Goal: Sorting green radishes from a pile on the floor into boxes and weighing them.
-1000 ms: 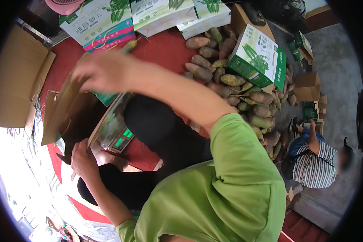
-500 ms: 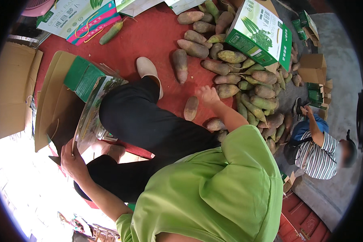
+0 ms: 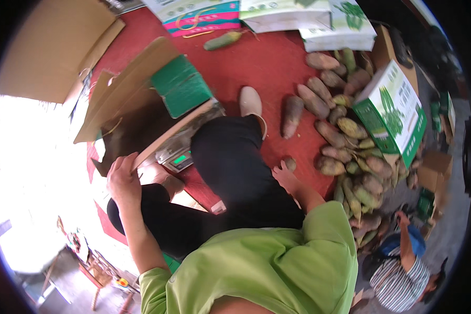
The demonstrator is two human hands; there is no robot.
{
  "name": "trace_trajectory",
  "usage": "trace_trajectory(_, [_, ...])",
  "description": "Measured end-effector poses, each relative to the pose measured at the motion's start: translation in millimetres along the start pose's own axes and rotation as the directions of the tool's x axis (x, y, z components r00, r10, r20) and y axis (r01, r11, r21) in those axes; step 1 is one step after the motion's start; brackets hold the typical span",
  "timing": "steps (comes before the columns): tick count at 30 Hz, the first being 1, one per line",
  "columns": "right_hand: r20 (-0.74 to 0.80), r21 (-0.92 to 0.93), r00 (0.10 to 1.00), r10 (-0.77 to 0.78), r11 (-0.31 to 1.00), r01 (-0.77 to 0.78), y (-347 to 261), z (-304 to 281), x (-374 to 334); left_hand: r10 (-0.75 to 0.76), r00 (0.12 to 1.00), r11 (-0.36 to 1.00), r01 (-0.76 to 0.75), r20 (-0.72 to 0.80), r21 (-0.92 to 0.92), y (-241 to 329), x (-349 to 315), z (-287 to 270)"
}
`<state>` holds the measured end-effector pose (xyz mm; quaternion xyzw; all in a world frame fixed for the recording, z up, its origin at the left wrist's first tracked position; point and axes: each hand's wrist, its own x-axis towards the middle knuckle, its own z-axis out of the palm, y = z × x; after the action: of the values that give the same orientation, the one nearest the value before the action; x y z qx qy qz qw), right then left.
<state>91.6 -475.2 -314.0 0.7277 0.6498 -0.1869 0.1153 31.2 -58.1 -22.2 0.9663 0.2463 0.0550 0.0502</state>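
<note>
My left hand (image 3: 123, 180) grips the near edge of an open cardboard box (image 3: 165, 137) lying tilted on its side, its dark inside facing left. A small scale (image 3: 179, 159) with a lit green display shows under the box's near corner. On the red floor covering, my right hand (image 3: 287, 178) is closed over a small radish (image 3: 290, 164); only the radish's far end shows past the fingers. A long muddy radish (image 3: 292, 116) lies apart, beyond that hand. To the right spreads a heap of green and brownish radishes (image 3: 369, 188).
A white and green carton (image 3: 392, 112) rests on the heap. Printed cartons (image 3: 282, 15) and one green radish (image 3: 222, 40) lie at the far side. Another open cardboard box (image 3: 52, 47) stands far left. A person in a striped shirt (image 3: 400, 277) is at the lower right.
My right hand has come down from beside the heap onto the small radish. The view has shifted, so the scene sits further right. My left hand still holds the box edge.
</note>
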Motion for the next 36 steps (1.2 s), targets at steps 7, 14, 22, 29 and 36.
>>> trace_trajectory(7, [0.124,0.26,0.905,0.408,0.866,-0.426,5,3,13,0.07,0.997,0.996,-0.068,-0.037,0.055,-1,-2,0])
trace_trajectory(14, [0.088,0.976,0.467,0.88,-0.171,0.137,81,37,0,0.125,0.99,0.99,-0.121,-0.057,0.079,-4,-2,-2])
trace_trajectory(22, [-0.17,0.939,0.435,0.884,0.012,0.343,141,-264,-2,0.124,0.992,0.99,-0.123,-0.023,0.072,-11,-5,-5])
trace_trajectory(29, [-0.587,0.807,0.646,0.488,0.416,0.419,110,-449,73,0.135,0.991,0.988,-0.134,-0.012,0.074,-14,-2,-2])
trace_trajectory(36, [-0.52,0.6,0.853,0.044,0.73,0.328,78,-441,229,0.179,0.984,0.981,-0.179,0.015,0.076,-7,5,-4])
